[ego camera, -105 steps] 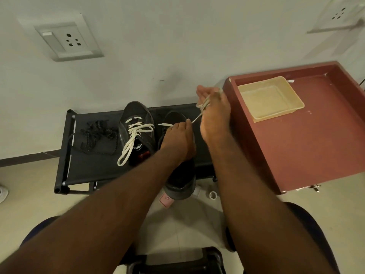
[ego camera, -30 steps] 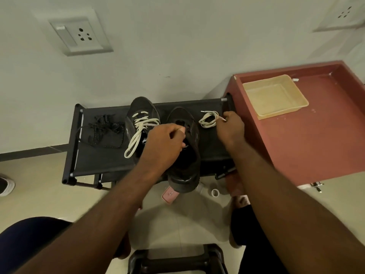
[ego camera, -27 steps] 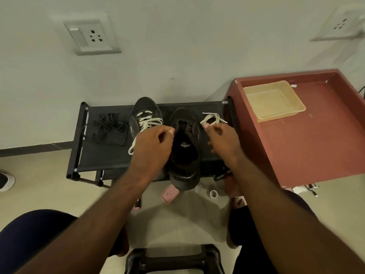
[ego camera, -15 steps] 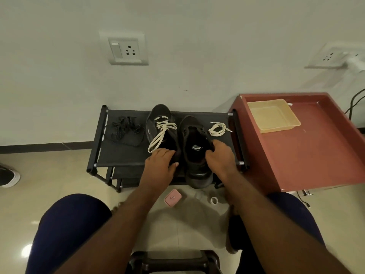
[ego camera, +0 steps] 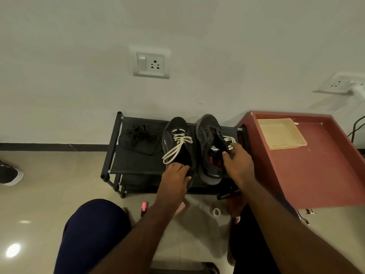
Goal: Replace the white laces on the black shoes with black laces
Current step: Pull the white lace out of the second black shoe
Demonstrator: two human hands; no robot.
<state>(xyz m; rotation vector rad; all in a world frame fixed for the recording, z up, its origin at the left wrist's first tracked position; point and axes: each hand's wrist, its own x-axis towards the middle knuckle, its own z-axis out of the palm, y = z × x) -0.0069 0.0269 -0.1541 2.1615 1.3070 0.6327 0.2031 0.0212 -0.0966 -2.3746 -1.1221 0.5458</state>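
Since half a second ago my right hand [ego camera: 236, 164] has closed on the unlaced black fabric shoe [ego camera: 209, 135], thumb inside the opening and fingers curled round its outer side; that shoe now sits higher, its toe at 12 o'clock reaching just past the toe of its neighbour, where before it lay shorter. My left hand [ego camera: 175, 175], which was spread flat by the heels, now has its fingers bent over the heel of the black fabric shoe with white laces [ego camera: 176, 143], gripping it; this shoe stands where it stood, at 9 o'clock of the unlaced one, the two touching. Both rest on the black fabric shoe rack [ego camera: 134, 165]. The loose coiled white lace [ego camera: 230, 139], plainly seen before, is now half hidden behind the raised shoe and my right fingers, at 3 o'clock of it. The heap of black laces [ego camera: 141, 138] lies unmoved at 9 o'clock on the rack; the red wooden table [ego camera: 316, 175] with its shallow beige plastic tray [ego camera: 280, 133] stands at 3 o'clock.
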